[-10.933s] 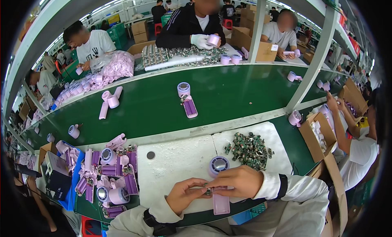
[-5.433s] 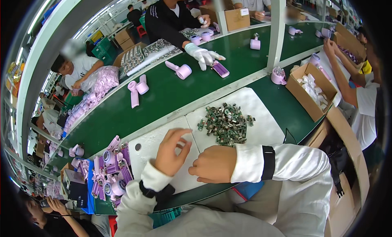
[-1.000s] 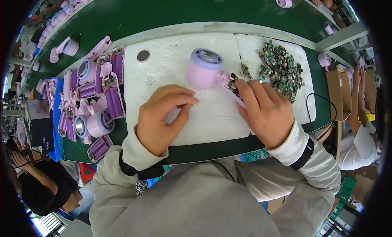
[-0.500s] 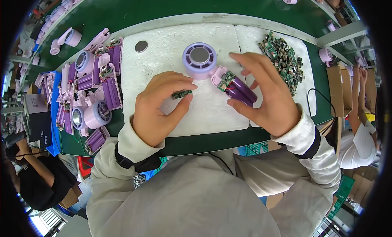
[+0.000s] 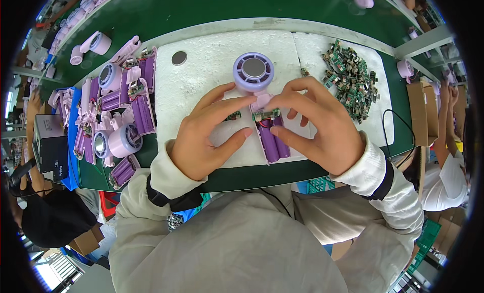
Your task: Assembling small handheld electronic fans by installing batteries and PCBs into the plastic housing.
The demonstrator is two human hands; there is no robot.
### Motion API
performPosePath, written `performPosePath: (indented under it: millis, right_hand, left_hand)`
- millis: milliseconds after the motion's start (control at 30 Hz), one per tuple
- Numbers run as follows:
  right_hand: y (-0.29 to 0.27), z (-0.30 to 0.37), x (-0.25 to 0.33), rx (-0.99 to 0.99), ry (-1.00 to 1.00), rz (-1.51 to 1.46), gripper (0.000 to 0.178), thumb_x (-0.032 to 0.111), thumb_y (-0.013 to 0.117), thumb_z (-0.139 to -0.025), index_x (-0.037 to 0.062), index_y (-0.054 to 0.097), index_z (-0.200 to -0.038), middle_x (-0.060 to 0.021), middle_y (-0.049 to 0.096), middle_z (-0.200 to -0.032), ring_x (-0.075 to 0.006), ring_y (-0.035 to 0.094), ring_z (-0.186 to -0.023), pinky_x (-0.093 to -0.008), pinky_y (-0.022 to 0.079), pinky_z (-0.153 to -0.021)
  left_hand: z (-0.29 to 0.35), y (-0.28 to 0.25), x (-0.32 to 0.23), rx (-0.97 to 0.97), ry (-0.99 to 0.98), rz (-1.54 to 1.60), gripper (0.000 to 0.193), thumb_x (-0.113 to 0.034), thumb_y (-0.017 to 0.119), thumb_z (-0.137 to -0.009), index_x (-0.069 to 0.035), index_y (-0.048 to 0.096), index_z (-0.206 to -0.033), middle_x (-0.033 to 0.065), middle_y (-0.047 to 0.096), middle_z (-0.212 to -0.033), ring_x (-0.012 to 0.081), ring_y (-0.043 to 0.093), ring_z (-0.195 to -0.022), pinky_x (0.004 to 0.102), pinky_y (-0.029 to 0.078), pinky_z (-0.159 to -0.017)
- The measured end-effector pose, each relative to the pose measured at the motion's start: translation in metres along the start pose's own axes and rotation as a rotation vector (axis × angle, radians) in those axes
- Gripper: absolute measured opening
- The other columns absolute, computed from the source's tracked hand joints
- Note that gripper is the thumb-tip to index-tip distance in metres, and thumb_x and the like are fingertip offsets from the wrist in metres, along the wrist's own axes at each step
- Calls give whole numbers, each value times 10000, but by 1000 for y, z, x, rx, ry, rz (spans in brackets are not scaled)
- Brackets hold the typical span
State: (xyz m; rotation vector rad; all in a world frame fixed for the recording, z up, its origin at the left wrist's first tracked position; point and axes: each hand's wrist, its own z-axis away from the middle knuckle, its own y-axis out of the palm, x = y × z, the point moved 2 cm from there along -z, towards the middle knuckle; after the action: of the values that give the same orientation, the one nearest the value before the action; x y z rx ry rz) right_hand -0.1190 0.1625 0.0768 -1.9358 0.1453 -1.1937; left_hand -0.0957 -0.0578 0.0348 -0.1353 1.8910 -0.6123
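Note:
A lavender handheld fan [image 5: 245, 83] lies face up on white foam, a grey metal disc [image 5: 253, 67] at its centre. Below its head runs the open pink handle, with a circuit board, red wires and two purple battery cells [image 5: 273, 141]. My right hand [image 5: 322, 124] grips this handle, index finger at the pink neck and thumb by the cells. My left hand [image 5: 206, 131] has its fingers apart, the index fingertip touching the neck from the left. Between its index finger and thumb shows a small green circuit board [image 5: 233, 115], apparently on the foam, partly hidden.
A pile of small circuit boards [image 5: 350, 83] covers the foam's right part. Another metal disc [image 5: 179, 58] lies at far left. Several opened fans with purple cells [image 5: 142, 114] crowd the left side. A black cable [image 5: 385, 121] curves at right. Co-workers sit on both sides.
My left hand has let go of the small board and moved to the fan's neck. The handle with its cells has swung from slanting right to nearly straight toward me, my right hand now on it.

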Motion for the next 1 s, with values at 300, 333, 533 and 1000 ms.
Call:
performPosePath:
  millis: [300,333,533,1000]
  right_hand:
    - [-19,6,0,115,-213,76,212,-32,735,-758,55,669,-940,-102,663,-1023,-252,666,-827,-324,541,-667]
    - [-20,8,1,121,-255,147,213,-20,736,-745,59,667,-930,-96,662,-1025,-250,668,-827,-323,541,-662]
    - [-12,12,7,201,-382,336,179,67,724,-706,80,650,-868,-68,660,-1027,-234,671,-825,-326,542,-643]
    - [-12,19,-7,203,-447,373,180,125,703,-659,97,658,-831,-12,591,-925,-149,593,-785,-267,486,-633]
  left_hand:
    - [1,-6,-2,20,61,-100,445,-8,771,-757,-111,703,-1184,95,653,-1131,309,575,-1094,392,482,-932]
    - [0,-6,-4,13,87,-132,440,-19,781,-753,-119,709,-1175,87,641,-1095,294,570,-1049,389,481,-906]
    - [-4,-3,-7,47,111,-215,411,-64,817,-739,-110,734,-1139,75,613,-1022,256,543,-994,356,457,-865]
    - [-29,-7,6,251,210,-41,284,-96,832,-722,-104,742,-991,42,625,-898,252,558,-847,361,469,-772]
